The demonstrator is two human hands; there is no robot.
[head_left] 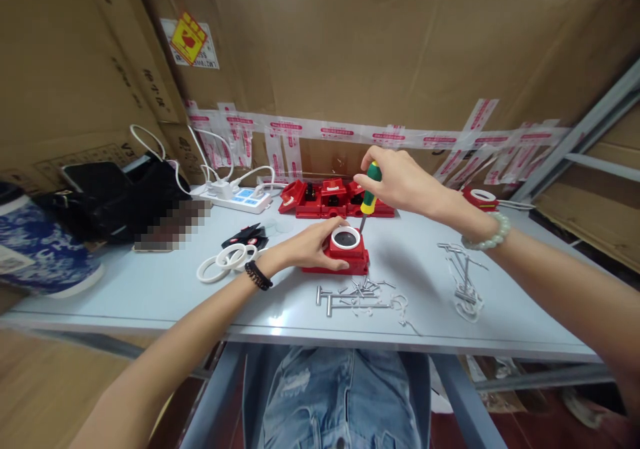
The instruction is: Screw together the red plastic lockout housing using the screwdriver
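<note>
Right hand [400, 181] closed around screwdriver [369, 194], held upright, tip down at the red block [344, 252]. Left hand [313, 244] wrapped against the block's side, steadying it on the table [150, 289]. Loose screws [361, 292] lie just in front.

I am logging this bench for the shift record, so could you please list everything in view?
red housing: one, red with white ring, table centre
screwdriver: one, green-yellow handle, upright over housing
red parts: several, red, behind housing
white rings: a few, left of housing
screws and pins: pile, silver, front of housing
T-shaped pins: several, silver, right
power strip: one, white, back left
table: one, pale blue
left hand: steadies housing
right hand: grips screwdriver
</note>
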